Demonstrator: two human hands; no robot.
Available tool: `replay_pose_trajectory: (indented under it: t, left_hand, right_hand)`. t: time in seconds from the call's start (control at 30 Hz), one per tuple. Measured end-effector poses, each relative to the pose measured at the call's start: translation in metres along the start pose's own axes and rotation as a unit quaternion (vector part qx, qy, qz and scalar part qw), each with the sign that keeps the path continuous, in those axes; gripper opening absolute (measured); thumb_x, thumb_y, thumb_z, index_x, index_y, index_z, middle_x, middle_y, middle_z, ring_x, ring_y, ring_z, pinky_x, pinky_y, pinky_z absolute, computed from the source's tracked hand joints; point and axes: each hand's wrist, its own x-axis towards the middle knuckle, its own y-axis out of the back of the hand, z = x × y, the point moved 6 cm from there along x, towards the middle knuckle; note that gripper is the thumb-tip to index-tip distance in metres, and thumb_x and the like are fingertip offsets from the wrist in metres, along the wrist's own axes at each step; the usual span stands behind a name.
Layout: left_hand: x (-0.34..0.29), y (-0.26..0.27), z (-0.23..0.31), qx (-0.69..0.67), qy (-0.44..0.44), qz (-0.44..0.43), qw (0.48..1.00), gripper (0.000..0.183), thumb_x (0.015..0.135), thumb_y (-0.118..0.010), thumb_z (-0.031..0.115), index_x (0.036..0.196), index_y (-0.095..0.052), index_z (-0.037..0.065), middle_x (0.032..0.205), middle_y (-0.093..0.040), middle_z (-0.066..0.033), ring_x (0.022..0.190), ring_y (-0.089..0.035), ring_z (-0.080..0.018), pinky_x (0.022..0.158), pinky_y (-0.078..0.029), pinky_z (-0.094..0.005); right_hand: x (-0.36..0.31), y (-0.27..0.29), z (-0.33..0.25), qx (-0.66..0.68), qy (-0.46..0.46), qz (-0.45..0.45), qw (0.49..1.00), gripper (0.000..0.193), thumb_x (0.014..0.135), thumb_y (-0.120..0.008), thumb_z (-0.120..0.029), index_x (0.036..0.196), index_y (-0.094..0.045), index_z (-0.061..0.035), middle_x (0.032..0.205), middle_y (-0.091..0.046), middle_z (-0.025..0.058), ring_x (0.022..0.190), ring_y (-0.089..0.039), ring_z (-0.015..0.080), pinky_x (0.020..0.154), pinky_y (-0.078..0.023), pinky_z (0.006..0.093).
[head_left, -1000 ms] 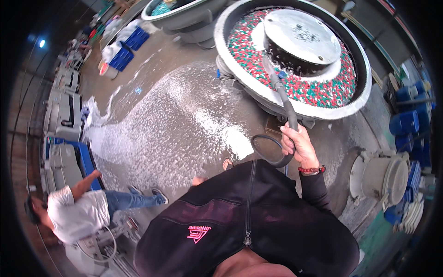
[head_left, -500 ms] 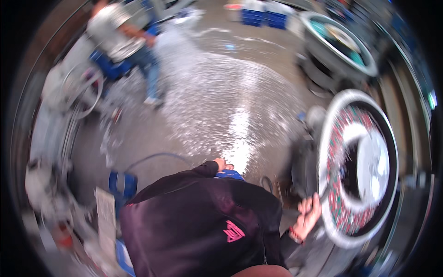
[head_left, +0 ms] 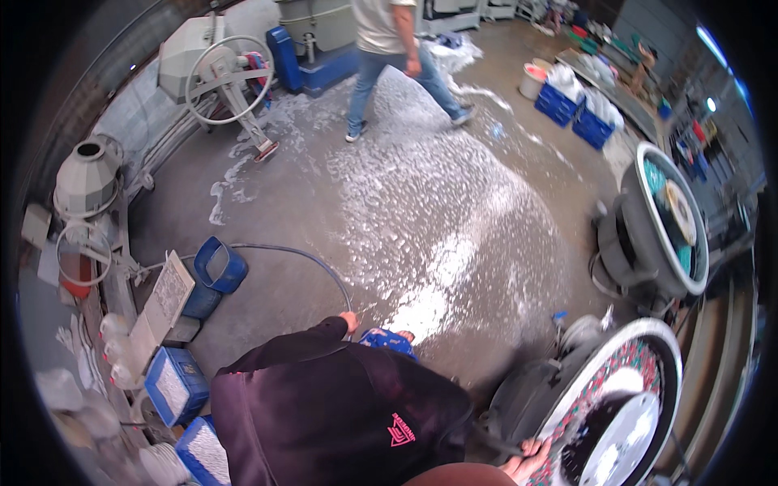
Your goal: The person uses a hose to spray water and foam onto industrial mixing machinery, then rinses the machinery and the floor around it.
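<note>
My left hand (head_left: 350, 322) is closed around a dark hose (head_left: 312, 257), which curves away over the wet floor to the left. At the lower right, my right hand (head_left: 527, 465) is partly hidden by my body. Its fingers wrap a dark length of hose (head_left: 504, 445) at the near rim of a large round grey bowl machine (head_left: 671, 350). Small red, green and white pieces (head_left: 630, 362) fill the bowl's ring-shaped channel around a shiny pale centre disc (head_left: 622, 444). Blue patterned cloth (head_left: 387, 340) shows beside my left hand.
A person (head_left: 397, 65) walks across the foamy floor (head_left: 438, 194) ahead. Another bowl machine (head_left: 616, 243) stands at right, with blue crates (head_left: 593, 128) beyond. Leftward are a handwheel machine (head_left: 229, 79), blue bins (head_left: 220, 266) and tubs of white material (head_left: 174, 387).
The view has swung, so the bowl machines sit lower and farther right. The other person has walked rightward, away from the handwheel. My right hand has come lower in view, still at the bowl.
</note>
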Motion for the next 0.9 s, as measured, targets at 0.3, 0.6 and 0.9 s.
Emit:
replay_pose_trajectory:
  t: [0.3,0.6,0.9]
  left_hand:
    - [0.054,0.087,0.013,0.089,-0.061,0.120,0.987,0.033,0.081,-0.045,0.033,0.079,-0.063,0.006,0.067,-0.063,-0.0094,0.067,-0.062,-0.0255,0.067,-0.050,-0.0373]
    - [0.022,0.114,0.099,-0.070,-0.099,0.136,0.983,0.034,0.082,-0.042,0.031,0.075,-0.063,0.005,0.073,-0.062,-0.0129,0.075,-0.060,-0.0304,0.072,-0.046,-0.0397]
    - [-0.032,0.004,0.092,0.149,-0.136,0.059,0.978,0.029,0.082,-0.041,0.027,0.089,-0.064,0.011,0.085,-0.063,-0.0127,0.086,-0.059,-0.0294,0.076,-0.046,-0.0402]
  right_hand:
    - [0.013,-0.076,0.014,-0.058,-0.018,0.021,0.998,0.019,0.087,-0.049,-0.014,0.070,-0.042,-0.0088,0.052,-0.033,-0.0027,0.041,-0.025,0.0056,0.037,-0.027,0.0186]
    - [0.013,-0.078,0.008,-0.085,-0.009,0.019,0.996,0.014,0.087,-0.048,-0.013,0.075,-0.046,-0.0066,0.054,-0.037,-0.0026,0.043,-0.025,0.0056,0.038,-0.028,0.0190]
    - [-0.028,0.009,-0.035,-0.083,0.032,0.115,0.989,0.011,0.087,-0.047,-0.013,0.080,-0.050,-0.0047,0.057,-0.040,-0.0026,0.044,-0.025,0.0055,0.039,-0.028,0.0194]
